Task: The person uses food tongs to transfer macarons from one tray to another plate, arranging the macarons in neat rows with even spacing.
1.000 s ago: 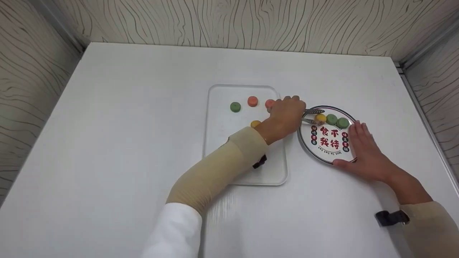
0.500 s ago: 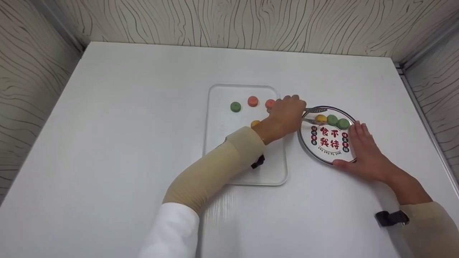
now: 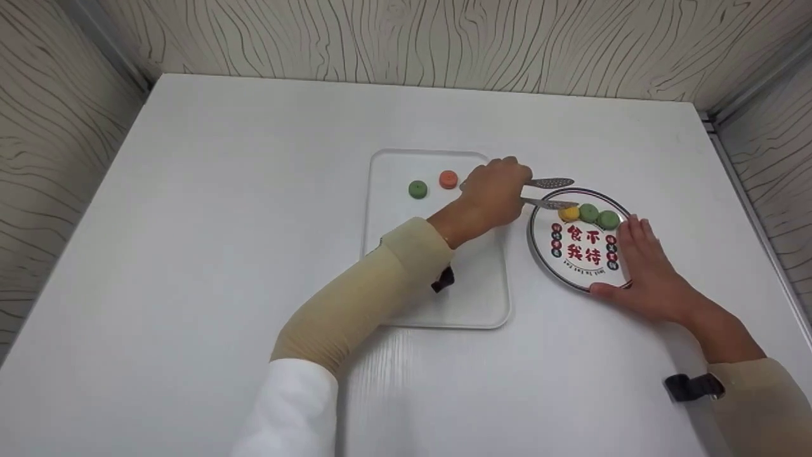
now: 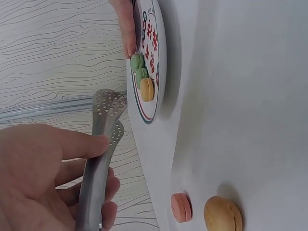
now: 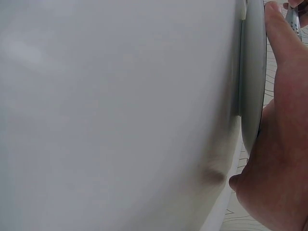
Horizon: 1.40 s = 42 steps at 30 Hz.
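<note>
My left hand (image 3: 495, 193) holds metal tongs (image 4: 94, 183) by the handle, thumb on one arm and fingers on the other. The perforated tips stand apart with nothing between them, near the upper left of a round white plate (image 3: 571, 279). A yellow macaron (image 3: 568, 214) lies on the plate in line with two green macarons, one (image 3: 589, 212) in the middle and one (image 3: 609, 220) near the right rim. My right hand (image 3: 653, 273) rests along the plate's right edge, fingers straight and thumb spread at the front.
A white rectangular tray (image 3: 469, 314) lies left of the plate, partly under my left arm. On it are a green macaron (image 3: 417, 189) and an orange-pink one (image 3: 448, 179). The left wrist view shows a pink macaron (image 4: 181, 207) and a yellow one (image 4: 223, 214). Wood-patterned panels (image 3: 444, 41) border the table.
The tongs have spread and come off the yellow macaron, which stays on the plate. My left hand has moved up and left, covering macarons on the tray. My right hand is still.
</note>
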Available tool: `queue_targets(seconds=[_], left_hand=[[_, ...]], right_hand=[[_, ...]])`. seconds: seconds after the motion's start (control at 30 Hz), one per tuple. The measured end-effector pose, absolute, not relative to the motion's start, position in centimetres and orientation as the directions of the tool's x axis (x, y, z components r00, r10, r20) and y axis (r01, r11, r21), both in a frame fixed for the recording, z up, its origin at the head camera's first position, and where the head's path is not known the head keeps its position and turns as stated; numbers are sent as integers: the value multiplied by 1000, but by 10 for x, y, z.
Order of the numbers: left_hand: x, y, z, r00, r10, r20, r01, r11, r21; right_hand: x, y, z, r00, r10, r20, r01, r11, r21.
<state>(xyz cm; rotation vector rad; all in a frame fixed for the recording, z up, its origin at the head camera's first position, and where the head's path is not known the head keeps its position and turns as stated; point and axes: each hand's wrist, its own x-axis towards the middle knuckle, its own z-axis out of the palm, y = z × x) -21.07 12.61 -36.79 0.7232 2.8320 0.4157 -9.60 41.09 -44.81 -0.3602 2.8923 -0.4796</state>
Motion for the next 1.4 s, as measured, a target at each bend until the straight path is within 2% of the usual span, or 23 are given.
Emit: queue_targets(seconds=[0.47,0.63,1.4], left_hand=[[-215,108,-365,-849,519,-99,428,785,447],[-216,104,-365,-840,531,-112,436,783,444],[-214,67,-367,-819,573,-20,494,722,484]], right_hand=[[-96,412,-449,-954,-266,-140,-204,915,-348],[-97,413,-449,-953,-267,-143,-205,916,-344],[-96,413,-448,-953,-261,-155,-195,917,-348]])
